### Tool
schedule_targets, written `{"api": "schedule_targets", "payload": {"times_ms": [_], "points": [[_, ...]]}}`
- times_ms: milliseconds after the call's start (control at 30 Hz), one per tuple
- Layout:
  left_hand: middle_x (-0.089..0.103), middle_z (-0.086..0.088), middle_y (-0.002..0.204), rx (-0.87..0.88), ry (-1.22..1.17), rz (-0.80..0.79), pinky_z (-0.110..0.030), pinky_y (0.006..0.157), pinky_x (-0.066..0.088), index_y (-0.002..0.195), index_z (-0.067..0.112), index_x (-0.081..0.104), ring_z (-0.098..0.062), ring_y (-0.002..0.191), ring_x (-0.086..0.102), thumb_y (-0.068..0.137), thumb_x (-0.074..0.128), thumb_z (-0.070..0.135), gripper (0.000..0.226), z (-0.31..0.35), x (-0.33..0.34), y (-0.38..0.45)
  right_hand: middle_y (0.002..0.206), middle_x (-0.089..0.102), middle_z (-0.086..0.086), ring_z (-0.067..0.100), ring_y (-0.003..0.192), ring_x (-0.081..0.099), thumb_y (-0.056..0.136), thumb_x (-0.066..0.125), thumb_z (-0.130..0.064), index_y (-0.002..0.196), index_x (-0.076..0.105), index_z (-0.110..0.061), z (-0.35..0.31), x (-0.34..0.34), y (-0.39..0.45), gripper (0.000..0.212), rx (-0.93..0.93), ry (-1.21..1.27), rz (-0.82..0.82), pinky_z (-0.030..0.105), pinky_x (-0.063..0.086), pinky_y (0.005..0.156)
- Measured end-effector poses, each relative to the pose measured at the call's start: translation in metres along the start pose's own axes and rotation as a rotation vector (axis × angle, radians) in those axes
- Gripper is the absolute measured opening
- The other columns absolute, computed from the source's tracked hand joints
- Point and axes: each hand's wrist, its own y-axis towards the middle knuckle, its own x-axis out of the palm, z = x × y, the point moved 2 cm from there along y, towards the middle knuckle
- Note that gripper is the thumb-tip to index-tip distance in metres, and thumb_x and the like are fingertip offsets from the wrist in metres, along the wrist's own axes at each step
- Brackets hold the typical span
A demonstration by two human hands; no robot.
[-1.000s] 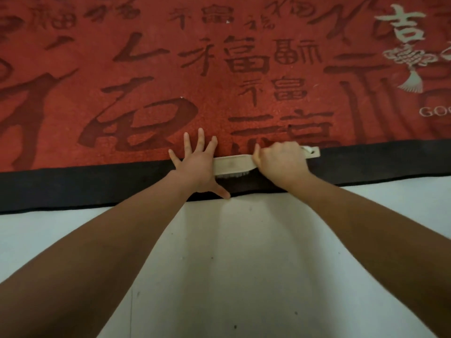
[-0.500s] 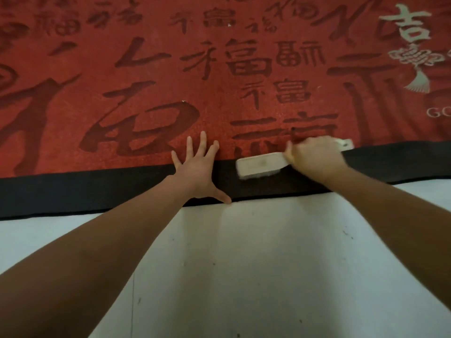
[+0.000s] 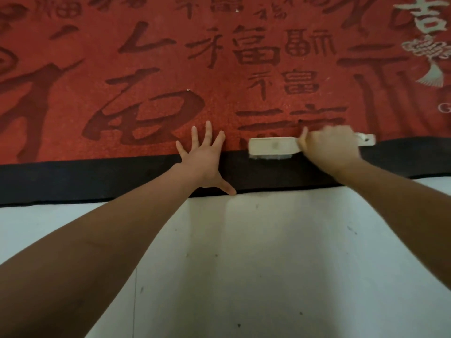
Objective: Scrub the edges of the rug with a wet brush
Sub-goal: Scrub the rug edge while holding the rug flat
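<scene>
The right hand (image 3: 329,147) has its grip wrapped round the handle of the white brush (image 3: 273,146) (motion blur hides the exact finger placement, it seems). The brush lies bristles-down where the rug's (image 3: 219,93) red field meets its black border (image 3: 73,179). Just beside it, apart, the left hand (image 3: 205,164) presses flat, fingers splayed wide, thumb reaching the pale floor (image 3: 268,252).
</scene>
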Motion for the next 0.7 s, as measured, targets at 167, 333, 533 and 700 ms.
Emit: {"api": "schedule_targets", "payload": {"times_ms": [167,333,533,700], "points": [[-0.035,-0.003,0.157,-0.01,0.048,-0.031,-0.066,0.114,-0.005,0.154,0.026,-0.015,-0.038,0.144,-0.027,0.056,0.084,0.063,0.145,-0.001,-0.005,-0.001,0.041,0.054,0.007,0.022,0.03,0.05,0.064,0.084,-0.011,0.078,0.075,-0.011,-0.07,-0.009,0.018,0.017,-0.267,0.116,0.002,0.02,0.027,0.044],[-0.028,-0.002,0.16,0.094,-0.019,0.086,-0.053,0.117,-0.013,0.155,0.028,-0.014,-0.028,0.146,-0.027,0.059,0.074,0.075,0.139,0.01,-0.005,0.01,0.033,0.043,0.01,0.019,0.024,0.041,0.051,0.089,0.001,0.055,0.065,-0.004,-0.002,0.009,-0.003,0.025,-0.089,0.177,0.076,0.022,0.034,0.044],[-0.028,-0.004,0.159,0.056,0.017,0.141,-0.059,0.116,-0.009,0.155,0.028,-0.014,-0.036,0.146,-0.024,0.055,0.076,0.076,0.143,0.047,0.005,0.028,0.033,0.043,0.004,0.018,0.025,0.039,0.083,0.05,-0.018,0.042,0.056,-0.012,-0.028,0.015,0.001,0.042,-0.026,0.156,0.106,0.018,0.017,0.048],[-0.025,-0.006,0.161,0.038,0.079,0.14,-0.062,0.118,-0.001,0.155,0.028,-0.014,-0.039,0.147,-0.018,0.052,0.075,0.078,0.145,0.051,0.002,0.029,0.036,0.045,0.01,0.02,0.028,0.044,0.07,0.074,-0.003,0.055,0.064,-0.007,0.012,0.015,-0.014,0.018,-0.013,0.167,0.031,0.022,0.03,0.046]]}}
